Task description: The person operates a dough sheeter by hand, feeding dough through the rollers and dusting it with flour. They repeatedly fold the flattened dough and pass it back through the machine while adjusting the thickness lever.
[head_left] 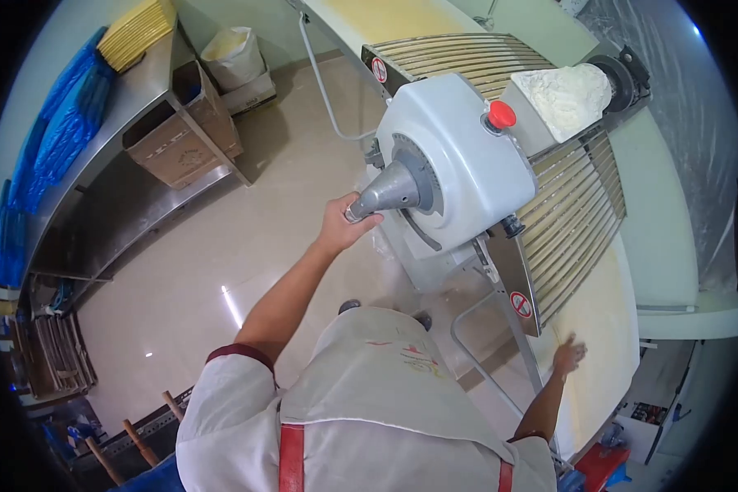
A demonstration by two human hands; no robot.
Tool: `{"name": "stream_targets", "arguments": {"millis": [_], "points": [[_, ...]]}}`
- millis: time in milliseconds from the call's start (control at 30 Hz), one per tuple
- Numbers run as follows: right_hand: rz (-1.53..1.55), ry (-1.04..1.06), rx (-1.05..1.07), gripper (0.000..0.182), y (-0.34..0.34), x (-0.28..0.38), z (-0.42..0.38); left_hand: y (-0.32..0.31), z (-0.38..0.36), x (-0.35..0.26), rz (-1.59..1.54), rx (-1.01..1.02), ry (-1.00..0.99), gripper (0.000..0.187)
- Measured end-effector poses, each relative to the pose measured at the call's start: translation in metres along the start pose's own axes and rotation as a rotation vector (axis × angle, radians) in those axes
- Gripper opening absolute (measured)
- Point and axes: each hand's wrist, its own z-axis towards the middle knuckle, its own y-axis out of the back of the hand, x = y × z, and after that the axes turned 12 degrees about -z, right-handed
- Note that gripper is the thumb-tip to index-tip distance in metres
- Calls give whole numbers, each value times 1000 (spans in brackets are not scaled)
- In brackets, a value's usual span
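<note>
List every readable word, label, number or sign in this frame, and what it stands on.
No text can be read.
Round red prohibition sign on the lower guard of the dough sheeter: pictogram only.
Second prohibition sign on the upper guard: pictogram only.
Red print on the apron: blurred.
Markings on the cardboard box: too faint.

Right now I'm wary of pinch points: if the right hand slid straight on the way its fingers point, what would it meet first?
Probably the slatted safety guard. The right hand lies flat on the dough sheet, fingers pointing up the belt toward that guard; depth is hard to judge.
</note>
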Motion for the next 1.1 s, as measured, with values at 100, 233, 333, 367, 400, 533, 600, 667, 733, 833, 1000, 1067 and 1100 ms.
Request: {"name": "stream_targets", "arguments": {"millis": [100, 233, 333, 367, 400, 533, 600, 667, 733, 833, 1000, 1067, 1100], "points": [[41, 80, -5, 79, 21, 25, -21, -5, 5, 5, 173, -127, -165, 27], [120, 253, -97, 70, 25, 43, -32, 5, 13, -4, 266, -73, -288, 22], [142, 330, -141, 65, 33, 59, -45, 8, 16, -6, 262, -30, -323, 22], [139, 353, -145, 65, 37, 63, -50, 9, 16, -5, 246, -25, -322, 22], [135, 378, -151, 65, 40, 66, -51, 9, 15, -6, 250, -24, -324, 22], [156, 467, -214, 60, 36, 77, -44, 9, 16, -6, 253, -34, -313, 21], [133, 535, -246, 57, 31, 78, -38, 9, 15, -7, 253, -42, -287, 23], [204, 640, -329, 54, 29, 81, -31, 7, 15, -9, 255, -37, -255, 27], [274, 927, -519, 56, 15, 79, -3, 8, 15, -8, 339, -19, -219, 28], [241, 805, -477, 59, 8, 90, 8, 10, 13, -16, 211, -68, -101, 64], [332, 706, -542, 59, 32, 101, 0, -48, 86, -126, 311, -134, -563, 60], [429, 668, -365, 63, 57, 91, -5, -108, 98, -175, 364, -156, -475, 46], [433, 653, -326, 63, 64, 80, -5, -120, 113, -185, 511, -116, -501, 46]]}}
